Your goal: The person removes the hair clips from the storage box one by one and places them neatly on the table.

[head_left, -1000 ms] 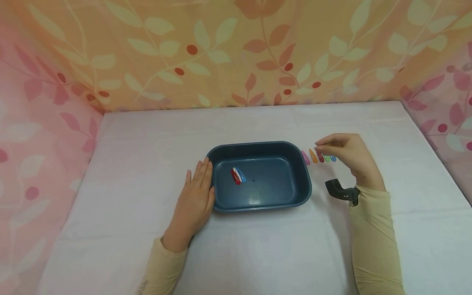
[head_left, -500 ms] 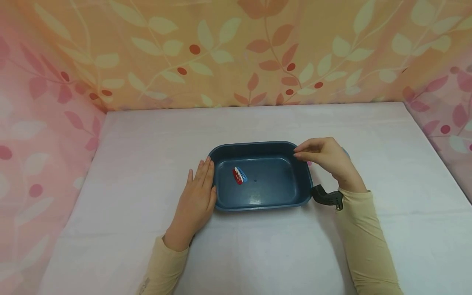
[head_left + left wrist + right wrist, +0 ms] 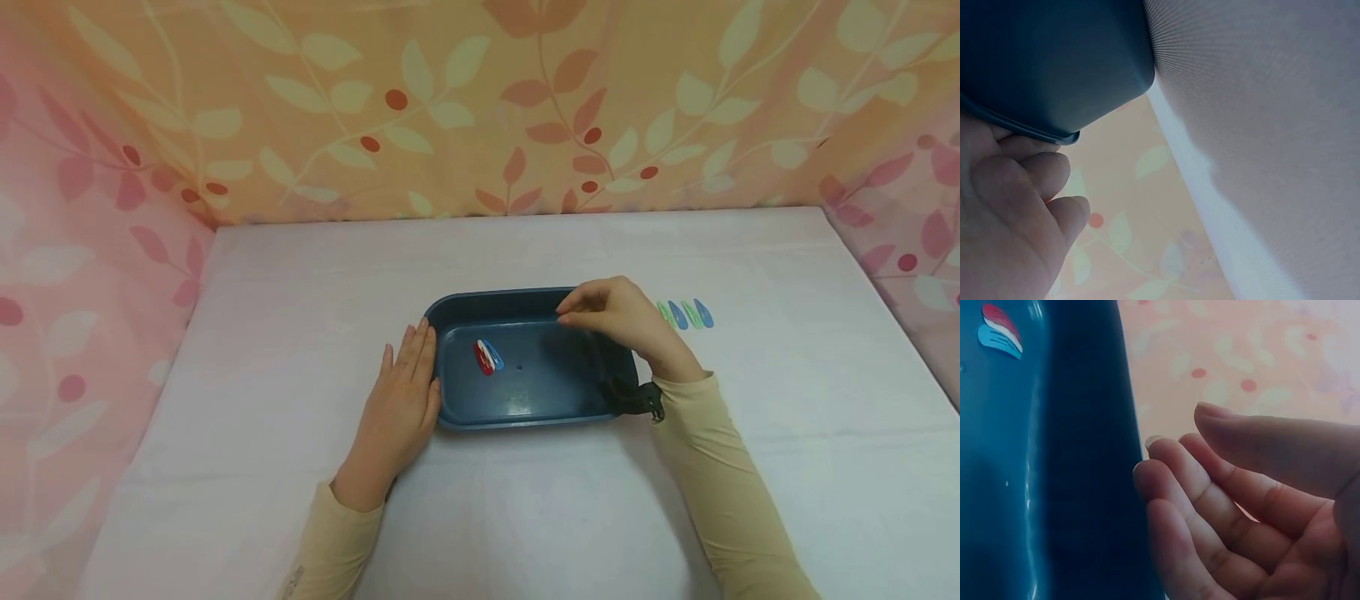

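Note:
A dark blue plastic tray (image 3: 517, 423) stands on the white cloth. Inside it, towards its left end, lie a red snap hair clip (image 3: 481, 362), a white one and a blue one (image 3: 493, 354), bunched together. My left hand (image 3: 397, 408) rests against the tray's left rim, its fingers straight. Over the tray's right end hovers my right hand (image 3: 618, 321), thumb and fingers loosely bent. In the right wrist view a gap shows between the thumb (image 3: 1241, 434) and the fingers, and nothing is seen between them.
Right of the tray, a row of green and blue hair clips (image 3: 678, 315) lies on the white cloth (image 3: 810, 350); my right hand hides the row's left part. A patterned curtain (image 3: 450, 108) hangs behind and at both sides.
My right hand has moved left from above the row of clips to over the tray, uncovering the row's green and blue clips. My left hand stays at the tray's left rim.

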The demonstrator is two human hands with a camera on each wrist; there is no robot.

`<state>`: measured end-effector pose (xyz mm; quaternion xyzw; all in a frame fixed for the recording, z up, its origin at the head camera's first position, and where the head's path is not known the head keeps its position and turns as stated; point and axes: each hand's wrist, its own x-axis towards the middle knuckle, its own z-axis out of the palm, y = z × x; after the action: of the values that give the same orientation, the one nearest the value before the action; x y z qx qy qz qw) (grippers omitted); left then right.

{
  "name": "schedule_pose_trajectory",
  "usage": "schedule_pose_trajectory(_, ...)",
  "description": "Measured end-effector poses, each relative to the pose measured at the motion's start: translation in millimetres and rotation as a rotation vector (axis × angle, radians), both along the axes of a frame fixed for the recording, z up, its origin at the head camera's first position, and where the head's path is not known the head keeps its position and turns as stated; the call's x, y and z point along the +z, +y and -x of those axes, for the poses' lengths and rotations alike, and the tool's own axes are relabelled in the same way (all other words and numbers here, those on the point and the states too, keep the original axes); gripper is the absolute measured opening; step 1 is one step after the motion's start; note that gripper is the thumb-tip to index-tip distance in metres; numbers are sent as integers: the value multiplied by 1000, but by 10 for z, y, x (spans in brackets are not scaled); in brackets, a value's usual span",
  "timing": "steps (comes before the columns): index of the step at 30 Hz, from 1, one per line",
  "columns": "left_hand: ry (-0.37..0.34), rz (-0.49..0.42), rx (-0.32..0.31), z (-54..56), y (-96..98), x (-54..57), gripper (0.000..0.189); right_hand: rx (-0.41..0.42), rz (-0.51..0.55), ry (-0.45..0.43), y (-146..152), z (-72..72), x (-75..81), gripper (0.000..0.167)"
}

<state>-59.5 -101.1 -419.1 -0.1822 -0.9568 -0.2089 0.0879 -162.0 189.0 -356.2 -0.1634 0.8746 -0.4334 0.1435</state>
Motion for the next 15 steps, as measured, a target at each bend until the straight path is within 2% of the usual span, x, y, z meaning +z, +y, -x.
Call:
schedule_pose_trajectory(6,3,2,-3,3,10,13,56,39,-16,-2,-119,32,17,15)
schedule_pose_trajectory(15,20,-5,0,-3,14,15,57,178,-39,11,-421,96,-66,8)
